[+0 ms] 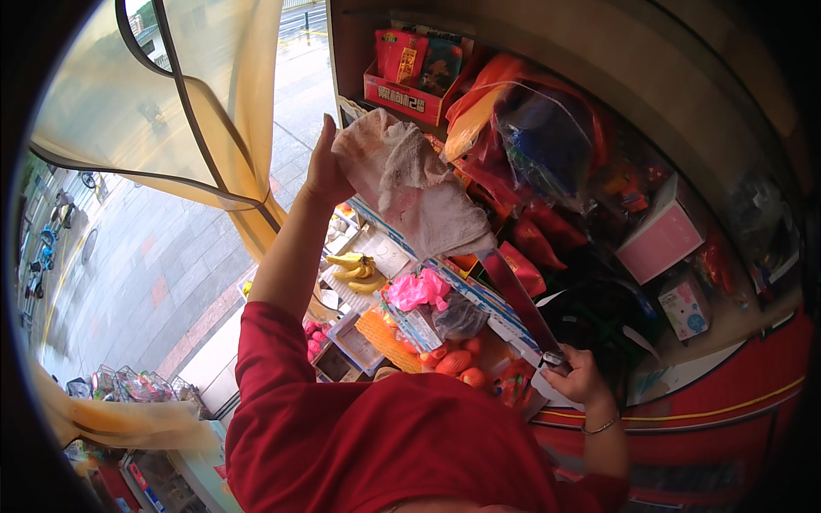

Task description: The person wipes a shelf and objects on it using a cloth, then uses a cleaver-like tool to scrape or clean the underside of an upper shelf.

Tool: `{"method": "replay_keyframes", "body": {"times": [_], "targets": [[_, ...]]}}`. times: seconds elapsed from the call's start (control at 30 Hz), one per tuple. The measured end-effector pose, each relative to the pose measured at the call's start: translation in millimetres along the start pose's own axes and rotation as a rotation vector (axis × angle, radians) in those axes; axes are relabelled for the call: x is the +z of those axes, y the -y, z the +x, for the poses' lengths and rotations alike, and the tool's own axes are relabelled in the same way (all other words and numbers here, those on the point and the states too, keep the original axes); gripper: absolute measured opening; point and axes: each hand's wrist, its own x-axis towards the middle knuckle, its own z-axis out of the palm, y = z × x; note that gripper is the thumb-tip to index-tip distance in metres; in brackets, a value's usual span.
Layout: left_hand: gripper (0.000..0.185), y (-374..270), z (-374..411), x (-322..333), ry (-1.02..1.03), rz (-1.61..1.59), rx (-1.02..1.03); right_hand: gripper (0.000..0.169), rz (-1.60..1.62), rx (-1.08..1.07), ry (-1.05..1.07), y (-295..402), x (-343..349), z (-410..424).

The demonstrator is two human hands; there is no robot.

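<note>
A worn pinkish-white towel [417,186] is bunched and draped in front of me. My left hand [330,165] holds its upper left end, thumb raised, the other fingers hidden behind the cloth. From under the towel's lower right corner runs a long, flat blade [521,301] with a reddish sheen, apparently a long knife. At its near end my right hand [573,377] is closed around the handle, beside a shiny metal fitting [553,360]. The blade's far part is covered by the towel.
Shelves at right hold a red carton of packets [404,96], plastic bags [545,134] and a pink-and-white box [664,234]. Below the towel lie bananas [356,269], a pink plastic bag [420,290] and orange netted items [454,363]. A tan curtain [211,147] hangs by the paved street [147,256].
</note>
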Motion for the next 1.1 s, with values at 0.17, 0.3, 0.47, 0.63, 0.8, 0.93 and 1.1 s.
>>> {"method": "replay_keyframes", "body": {"times": [0.17,0.3,0.47,0.63,0.8,0.93,1.1], "targets": [[0.073,-15.8,5.5,15.8,0.125,-0.025,0.090,0.039,-0.179,-0.152,-0.073,-6.0,0.5,-0.3],[0.036,-23.4,1.3,33.0,0.480,0.438,0.334,0.036,-0.316,-0.159,-0.104,-2.5,5.3,2.2],[0.019,-32.6,-49.2,73.6,0.608,1.611,0.834,0.031,-0.388,-0.134,-0.284,-5.9,11.6,7.9],[0.041,-17.4,-88.5,42.8,0.285,1.968,1.023,0.034,-0.559,-0.177,-0.427,-14.4,15.4,11.7],[0.048,-6.5,-93.0,-11.1,0.089,2.110,0.853,0.037,-0.548,-0.078,-0.546,-15.7,28.0,22.0],[0.037,15.4,-72.9,5.0,-0.124,0.738,0.758,0.037,-0.442,-0.100,-0.648,-0.5,36.1,31.9],[0.049,28.6,-29.4,66.1,-0.101,0.389,0.454,0.034,-0.367,-0.146,-0.634,1.7,56.2,33.9]]}}
